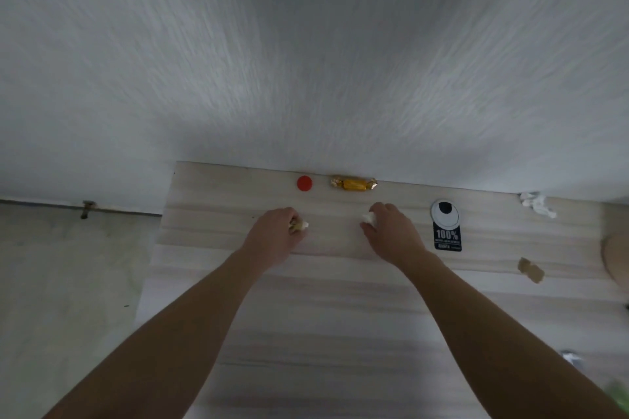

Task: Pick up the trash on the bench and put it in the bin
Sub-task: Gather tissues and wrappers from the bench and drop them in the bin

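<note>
Two bare forearms reach forward over a pale, wood-grain bench (326, 316). The left hand (275, 235) has its fingers curled round a small crumpled scrap, tan and white (299, 225), held just above or on the bench top; which one is unclear. The right hand (391, 231) pinches a small white crumpled scrap (367, 218) at its fingertips, also low over the bench. The hands are level with each other and well apart.

Beyond the hands, near the back edge of the bench by the wall, lies a red bottle cap (304, 183). Just to its right is a gold-wrapped sweet (354, 184), lying lengthwise along the wall.

To the right of the right hand, a black and white paper tag (446, 226) printed "100%" lies flat. Farther right, in the back corner, is a crumpled white tissue (536, 204). Nearer than the tag sits a torn brown scrap (531, 269). A round tan object (614, 255) is cut off by the right edge. Low at the right edge are a small silvery piece (571, 359) and a blurred green shape (617, 395).

A white wall (306, 61) with a rough brushed texture fills the upper half. Left of the bench is a dull grey-beige floor (68, 282), with a small metal fitting (87, 209) where it meets the wall.
</note>
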### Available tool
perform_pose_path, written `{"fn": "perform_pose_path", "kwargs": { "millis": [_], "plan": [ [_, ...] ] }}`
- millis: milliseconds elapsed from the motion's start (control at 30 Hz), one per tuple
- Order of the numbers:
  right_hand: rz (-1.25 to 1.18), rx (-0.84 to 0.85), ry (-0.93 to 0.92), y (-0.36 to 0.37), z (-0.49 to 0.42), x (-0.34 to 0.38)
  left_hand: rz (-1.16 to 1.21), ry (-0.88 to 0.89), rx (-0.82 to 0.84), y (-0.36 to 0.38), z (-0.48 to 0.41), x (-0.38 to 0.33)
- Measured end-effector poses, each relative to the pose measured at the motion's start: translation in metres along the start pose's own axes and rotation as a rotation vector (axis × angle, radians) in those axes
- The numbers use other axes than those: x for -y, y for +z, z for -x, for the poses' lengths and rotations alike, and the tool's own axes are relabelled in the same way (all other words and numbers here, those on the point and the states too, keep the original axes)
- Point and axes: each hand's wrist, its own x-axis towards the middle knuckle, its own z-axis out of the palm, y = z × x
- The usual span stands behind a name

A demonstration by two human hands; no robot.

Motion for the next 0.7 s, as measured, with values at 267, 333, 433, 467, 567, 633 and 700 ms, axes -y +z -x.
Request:
{"fn": "perform_pose_path", "kwargs": {
  "millis": [267,333,433,467,567,633,700],
  "plan": [
    [0.031,-0.046,-0.066,-0.011,-0.034,0.015,-0.017,-0.001,-0.030,-0.007,-0.009,0.006],
    [0.033,-0.051,-0.078,-0.012,-0.039,0.017,-0.019,-0.002,-0.036,-0.008,-0.010,0.006],
    [0.043,-0.049,-0.090,-0.011,-0.047,0.018,-0.020,-0.005,-0.032,-0.008,-0.012,0.005],
    [0.049,-0.043,-0.091,-0.009,-0.049,0.018,-0.023,-0.005,-0.029,-0.007,-0.013,0.005],
    [0.053,-0.026,-0.088,-0.005,-0.052,0.019,-0.016,0.001,-0.012,-0.004,-0.014,0.006],
    [0.047,-0.029,-0.083,-0.002,-0.053,0.019,-0.005,0.000,-0.011,-0.002,-0.014,0.006],
    [0.053,-0.014,-0.078,0.000,-0.054,0.018,0.000,-0.004,-0.010,-0.001,-0.013,0.005]
  ]
}}
